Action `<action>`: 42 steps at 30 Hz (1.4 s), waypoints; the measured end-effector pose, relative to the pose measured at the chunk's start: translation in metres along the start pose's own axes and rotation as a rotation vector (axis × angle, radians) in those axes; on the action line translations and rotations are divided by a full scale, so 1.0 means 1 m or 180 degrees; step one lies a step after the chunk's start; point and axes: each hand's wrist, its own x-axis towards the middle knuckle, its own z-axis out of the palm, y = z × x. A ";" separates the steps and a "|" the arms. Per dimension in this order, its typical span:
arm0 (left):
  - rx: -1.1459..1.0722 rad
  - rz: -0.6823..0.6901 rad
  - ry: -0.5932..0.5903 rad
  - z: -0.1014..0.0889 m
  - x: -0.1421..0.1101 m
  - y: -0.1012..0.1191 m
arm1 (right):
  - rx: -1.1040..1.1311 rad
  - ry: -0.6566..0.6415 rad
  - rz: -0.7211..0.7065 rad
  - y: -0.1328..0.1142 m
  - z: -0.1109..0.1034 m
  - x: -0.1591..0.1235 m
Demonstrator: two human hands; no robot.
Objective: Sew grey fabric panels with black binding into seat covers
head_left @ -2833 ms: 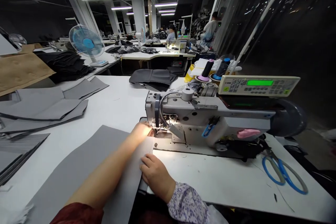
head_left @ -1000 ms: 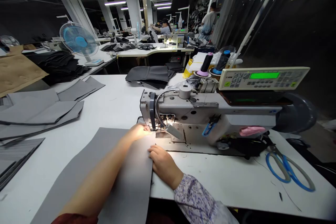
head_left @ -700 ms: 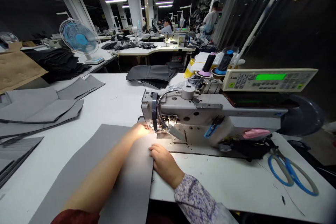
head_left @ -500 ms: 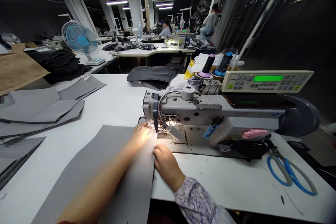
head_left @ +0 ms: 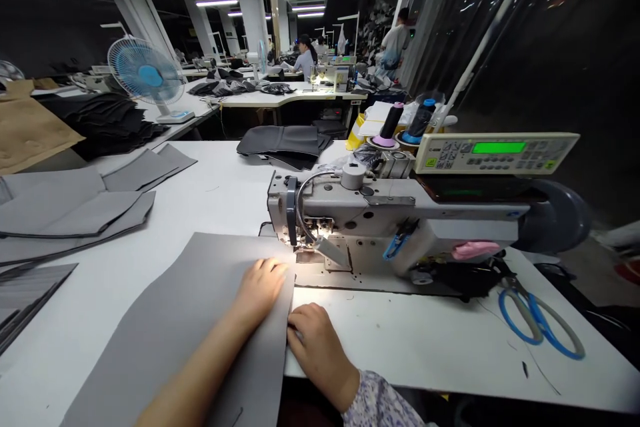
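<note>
A large grey sheet of material (head_left: 170,320) lies on the white table, its upper right corner under the needle area of the sewing machine (head_left: 380,213). My left hand (head_left: 260,288) rests palm down on the sheet near its right edge, fingers stretched out and slightly bent. Lower down, my right hand (head_left: 320,350) pinches that right edge between thumb and fingers. The machine's small lamp (head_left: 331,250) lights the sheet's corner. The needle and presser foot are hard to make out.
Blue-handled scissors (head_left: 540,320) lie at the right, and blue thread snips (head_left: 400,240) hang on the machine. Grey pieces (head_left: 55,207) are stacked at left, dark folded pieces (head_left: 283,143) behind. Thread cones (head_left: 390,125) stand behind the machine. A fan (head_left: 149,77) and co-workers (head_left: 304,59) are farther back.
My left hand has moved back from the needle area towards me. My right hand has slid down along the sheet's edge. The view has shifted slightly.
</note>
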 end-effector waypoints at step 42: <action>-0.1044 0.0759 0.0110 0.008 0.049 -0.039 | -0.1059 0.0215 -0.0393 0.040 -0.016 0.076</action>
